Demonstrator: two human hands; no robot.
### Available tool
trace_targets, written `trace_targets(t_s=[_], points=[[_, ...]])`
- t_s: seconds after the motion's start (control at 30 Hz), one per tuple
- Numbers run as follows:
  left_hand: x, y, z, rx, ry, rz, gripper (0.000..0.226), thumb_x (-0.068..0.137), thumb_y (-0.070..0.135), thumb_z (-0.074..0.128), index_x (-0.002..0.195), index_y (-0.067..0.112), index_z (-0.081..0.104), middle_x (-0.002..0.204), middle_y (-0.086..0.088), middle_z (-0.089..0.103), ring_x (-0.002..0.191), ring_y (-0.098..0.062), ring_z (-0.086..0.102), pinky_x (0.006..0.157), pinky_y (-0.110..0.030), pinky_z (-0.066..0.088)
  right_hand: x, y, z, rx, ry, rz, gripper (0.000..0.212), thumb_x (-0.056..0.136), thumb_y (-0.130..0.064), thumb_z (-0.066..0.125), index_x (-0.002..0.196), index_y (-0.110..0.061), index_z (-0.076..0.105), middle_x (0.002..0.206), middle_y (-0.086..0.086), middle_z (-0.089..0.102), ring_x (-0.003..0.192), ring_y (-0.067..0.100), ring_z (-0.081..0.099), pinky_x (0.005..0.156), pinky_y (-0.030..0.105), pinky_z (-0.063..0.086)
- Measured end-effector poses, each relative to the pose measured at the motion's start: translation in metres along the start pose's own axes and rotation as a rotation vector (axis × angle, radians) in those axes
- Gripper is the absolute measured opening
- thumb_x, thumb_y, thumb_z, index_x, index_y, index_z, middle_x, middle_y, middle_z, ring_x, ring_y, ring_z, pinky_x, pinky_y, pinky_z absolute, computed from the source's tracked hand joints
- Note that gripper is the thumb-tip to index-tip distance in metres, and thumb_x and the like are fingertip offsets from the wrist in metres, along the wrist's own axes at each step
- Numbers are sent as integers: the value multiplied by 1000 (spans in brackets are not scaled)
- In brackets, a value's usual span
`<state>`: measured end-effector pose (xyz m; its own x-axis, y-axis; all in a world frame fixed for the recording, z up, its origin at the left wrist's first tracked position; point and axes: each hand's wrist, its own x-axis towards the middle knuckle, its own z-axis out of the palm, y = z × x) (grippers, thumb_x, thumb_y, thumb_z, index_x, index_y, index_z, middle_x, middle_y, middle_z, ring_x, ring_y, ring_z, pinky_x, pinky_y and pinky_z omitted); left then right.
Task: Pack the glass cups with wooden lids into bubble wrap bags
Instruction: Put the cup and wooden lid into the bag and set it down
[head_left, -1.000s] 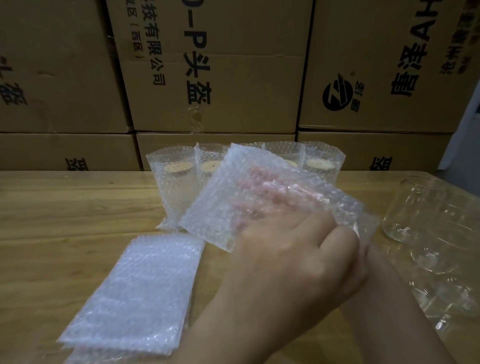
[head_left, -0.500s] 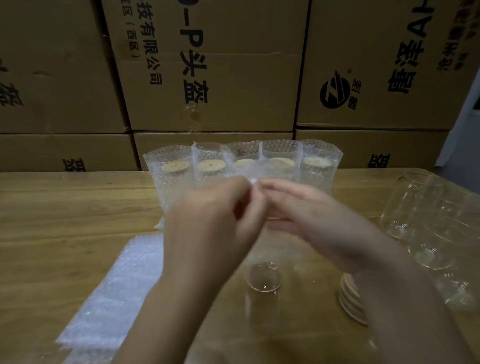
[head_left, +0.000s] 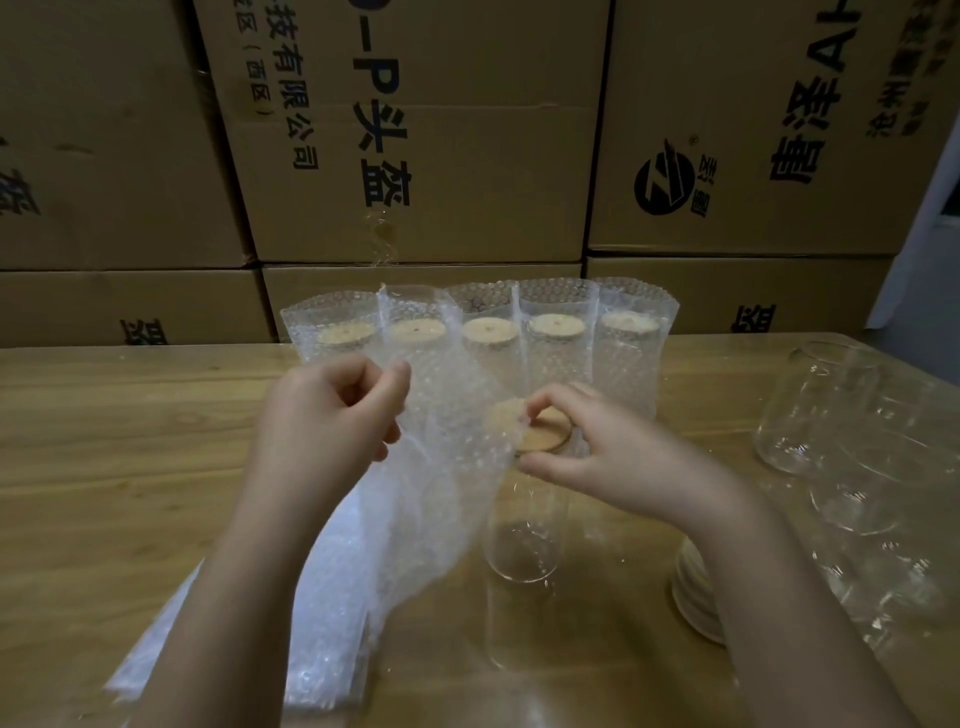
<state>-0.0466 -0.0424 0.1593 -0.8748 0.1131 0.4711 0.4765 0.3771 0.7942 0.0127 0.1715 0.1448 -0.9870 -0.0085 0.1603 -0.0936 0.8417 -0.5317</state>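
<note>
A glass cup (head_left: 522, 525) stands on the wooden table (head_left: 104, 467), at the middle near the person, capped by a wooden lid (head_left: 543, 434). The right hand (head_left: 618, 457) arches over that lid from the right, with thumb and curled fingertips pinching its rim and the forearm running back to the lower right. The left hand (head_left: 332, 415) is raised beside it, its knuckles bent, pinching the top edge of a bubble wrap bag (head_left: 436, 467) between thumb and forefinger.

Half a second ago both hands met at the bag's edge in front of the cup. Now they are apart, the bag drawn off to the left and the lid uncovered.

The cup is upright, its long axis vertical and its mouth upward. The bag hangs lengthwise from the left hand, just beside the cup.

A flat stack of spare bags (head_left: 322, 634) lies under the left forearm. A pile of lids (head_left: 693, 597) sits under the right forearm, with empty glasses (head_left: 831, 415) further right. Five bagged cups (head_left: 556, 338) line the back, before cardboard boxes (head_left: 467, 156).
</note>
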Motion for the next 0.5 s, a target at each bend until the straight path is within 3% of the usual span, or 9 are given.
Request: trace_targets(t_s=[0.1,0.2,0.37,0.5], points=[[0,-2,4,35,7,-2,36,90,32,60,61,10,63,54,8,65,43,-2,58,54,-27,47,3,0,7,-13,39,10,35,77,-57,65,97,-42,41,102,-29,44,88,-9,47,64,19,36],[1,-4,5,45,23,-4,37,91,34,59,63,10,63,55,10,66,45,-3,58,54,-26,45,3,2,7,-63,7,0,44,72,-58,69,96,-43,36,99,-31,41,87,-11,44,62,19,35],[2,-6,5,48,27,-8,36,91,35,59,63,12,63,55,10,66,44,-2,58,54,-26,44,-1,6,-4,-45,66,5,47,59,-64,68,87,-39,40,91,-21,51,74,0,51,61,26,42],[2,-4,6,51,23,-4,36,91,34,59,63,12,64,55,10,66,44,-3,59,53,-26,44,-6,12,-23,155,379,77,50,52,-63,67,88,-38,44,107,-14,54,86,13,62,70,38,58]])
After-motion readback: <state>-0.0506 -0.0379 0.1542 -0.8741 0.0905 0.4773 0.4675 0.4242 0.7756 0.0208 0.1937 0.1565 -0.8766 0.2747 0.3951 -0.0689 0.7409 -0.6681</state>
